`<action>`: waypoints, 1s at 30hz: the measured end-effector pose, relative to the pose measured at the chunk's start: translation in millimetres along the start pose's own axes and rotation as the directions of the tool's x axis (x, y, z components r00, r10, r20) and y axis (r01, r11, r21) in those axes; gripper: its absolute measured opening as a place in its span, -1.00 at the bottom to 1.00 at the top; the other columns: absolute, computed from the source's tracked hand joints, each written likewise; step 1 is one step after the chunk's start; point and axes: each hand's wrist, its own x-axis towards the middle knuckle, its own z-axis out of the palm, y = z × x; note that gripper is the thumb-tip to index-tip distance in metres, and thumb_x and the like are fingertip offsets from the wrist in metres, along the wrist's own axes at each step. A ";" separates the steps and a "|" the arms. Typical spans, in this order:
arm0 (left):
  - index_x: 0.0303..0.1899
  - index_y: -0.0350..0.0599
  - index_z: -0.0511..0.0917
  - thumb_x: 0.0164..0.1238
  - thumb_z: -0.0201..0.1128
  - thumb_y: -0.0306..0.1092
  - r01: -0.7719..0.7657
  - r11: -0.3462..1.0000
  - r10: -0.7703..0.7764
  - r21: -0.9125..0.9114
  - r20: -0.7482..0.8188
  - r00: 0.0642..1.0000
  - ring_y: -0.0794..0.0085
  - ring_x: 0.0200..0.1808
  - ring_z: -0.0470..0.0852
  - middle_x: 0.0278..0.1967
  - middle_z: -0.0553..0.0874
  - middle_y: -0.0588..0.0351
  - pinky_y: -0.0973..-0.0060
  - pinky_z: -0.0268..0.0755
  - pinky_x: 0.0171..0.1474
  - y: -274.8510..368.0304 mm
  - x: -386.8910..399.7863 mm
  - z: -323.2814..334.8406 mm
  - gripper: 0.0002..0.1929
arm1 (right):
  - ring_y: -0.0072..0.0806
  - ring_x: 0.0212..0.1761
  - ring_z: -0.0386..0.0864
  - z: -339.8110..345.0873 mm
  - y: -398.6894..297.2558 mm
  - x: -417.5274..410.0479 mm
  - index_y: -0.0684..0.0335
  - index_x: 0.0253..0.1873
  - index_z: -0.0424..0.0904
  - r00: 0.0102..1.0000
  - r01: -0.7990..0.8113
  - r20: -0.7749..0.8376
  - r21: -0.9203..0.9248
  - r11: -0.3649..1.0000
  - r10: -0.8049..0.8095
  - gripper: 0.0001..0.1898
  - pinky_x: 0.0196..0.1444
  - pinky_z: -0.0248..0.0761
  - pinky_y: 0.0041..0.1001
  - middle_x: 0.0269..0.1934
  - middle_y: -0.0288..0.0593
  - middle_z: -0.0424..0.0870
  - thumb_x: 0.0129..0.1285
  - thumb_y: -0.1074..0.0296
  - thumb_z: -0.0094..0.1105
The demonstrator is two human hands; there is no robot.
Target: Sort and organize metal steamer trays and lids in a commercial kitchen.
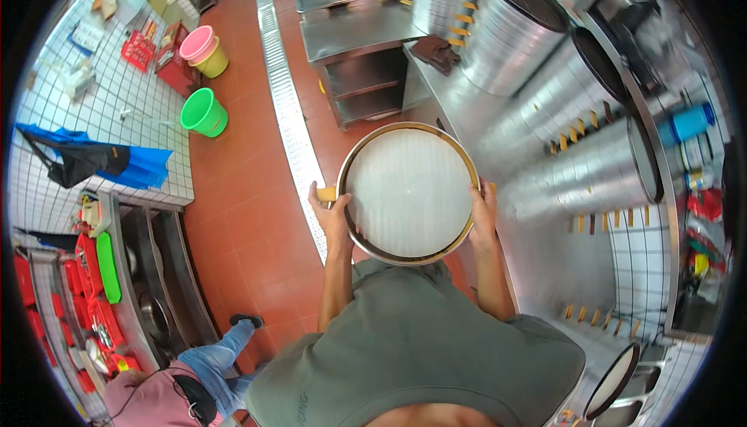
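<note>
A round metal steamer tray (408, 193) is held level in front of my torso. A smooth whitish surface fills its inside, though whether that is a cloth, a liner or food I cannot tell. At its left side my left hand (331, 212) grips the rim beside a yellow wooden handle (327, 194), thumb on the edge. My right hand (482, 214) clasps the opposite rim; a second handle (492, 188) is partly hidden by its fingers. To the right runs a stainless steel counter (554, 258), close to my right forearm.
Tall stacks of metal steamer trays (513, 36) line the counter, with a dark cloth (436, 53) near its corner. Ahead stands a steel shelf unit (362, 36). A floor drain grate (286, 94) crosses the red tiles. A green bucket (204, 113) is at left; a person (175, 386) is behind.
</note>
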 end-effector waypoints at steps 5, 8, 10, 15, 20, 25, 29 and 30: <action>0.32 -0.14 0.05 -0.01 0.26 -0.52 -0.078 0.996 0.088 0.052 -0.217 0.972 0.39 -0.15 0.47 -0.10 0.45 0.01 0.50 0.38 -0.09 -4.5 51.6 -14.6 -0.20 | -0.47 -0.02 0.48 72.6 1.6 47.9 0.40 0.13 0.41 0.993 -0.032 0.114 -0.057 0.998 0.038 -0.63 0.05 0.33 -0.49 -0.03 -0.12 0.54 0.24 0.44 0.13; 0.34 -0.13 0.04 0.00 0.27 -0.47 -0.086 0.986 0.123 0.139 -0.279 0.952 0.35 -0.11 0.45 -0.06 0.43 -0.02 0.44 0.36 -0.03 -6.7 88.1 -17.4 -0.18 | -0.47 -0.04 0.49 103.4 2.1 82.0 0.41 0.09 0.46 0.978 -0.031 0.205 0.008 0.999 0.028 -0.66 0.03 0.34 -0.49 -0.06 -0.13 0.56 0.21 0.48 0.17; 0.34 -0.13 0.03 0.01 0.27 -0.46 -0.070 0.977 0.133 0.201 -0.321 0.938 0.34 -0.09 0.45 -0.04 0.42 -0.04 0.42 0.35 0.00 5.5 104.0 0.8 -0.18 | -0.48 -0.08 0.50 123.7 -7.3 102.3 0.39 0.05 0.50 0.981 -0.017 0.191 0.008 1.000 0.015 -0.69 0.00 0.35 -0.50 -0.11 -0.15 0.58 0.19 0.48 0.19; 0.35 -0.16 0.01 0.03 0.23 -0.49 -0.174 0.943 0.262 0.284 -0.310 0.914 0.31 0.01 0.42 0.04 0.38 -0.04 0.42 0.29 0.09 15.6 146.0 29.6 -0.19 | -0.51 -0.11 0.50 163.8 -19.1 156.4 0.37 0.04 0.51 0.971 -0.024 0.235 -0.034 0.999 0.031 -0.69 -0.03 0.35 -0.52 -0.13 -0.18 0.58 0.19 0.48 0.19; 0.19 -0.35 0.31 0.04 0.12 -0.56 -0.107 0.979 0.144 0.172 -0.220 0.965 0.24 0.23 0.32 0.18 0.33 -0.04 0.40 0.15 0.25 3.4 181.0 24.3 -0.43 | -0.52 -0.12 0.50 200.2 -29.7 176.5 0.36 0.03 0.51 0.966 0.014 0.259 -0.137 0.991 0.022 -0.71 -0.03 0.35 -0.51 -0.16 -0.20 0.58 0.21 0.45 0.18; 0.01 -0.25 0.41 0.08 0.06 -0.58 0.043 0.966 0.051 0.256 -0.347 0.936 0.44 -0.14 0.48 -0.15 0.44 0.12 0.54 0.35 -0.10 -2.1 229.4 31.5 -0.62 | -0.49 -0.11 0.50 238.7 -9.0 212.3 0.35 0.02 0.52 0.970 0.025 0.242 -0.217 0.976 0.029 -0.72 -0.02 0.34 -0.49 -0.16 -0.18 0.59 0.22 0.45 0.17; 0.10 -0.23 0.37 0.14 0.04 -0.56 0.134 0.975 -0.083 0.180 -0.265 0.961 0.47 -0.20 0.46 -0.16 0.42 0.15 0.55 0.37 -0.18 24.4 279.2 53.0 -0.58 | -0.46 -0.08 0.50 270.5 9.4 248.0 0.34 0.03 0.52 0.982 -0.004 0.182 -0.200 0.980 0.041 -0.72 0.00 0.33 -0.48 -0.12 -0.16 0.59 0.22 0.44 0.17; 0.11 -0.22 0.36 0.14 0.04 -0.56 0.112 0.977 -0.064 0.181 -0.252 0.966 0.47 -0.20 0.46 -0.16 0.42 0.15 0.54 0.37 -0.18 25.3 298.5 54.0 -0.57 | -0.46 -0.07 0.48 284.8 6.7 251.8 0.33 0.03 0.53 0.986 -0.032 0.156 -0.197 0.980 0.063 -0.72 -0.01 0.33 -0.49 -0.12 -0.16 0.57 0.22 0.42 0.18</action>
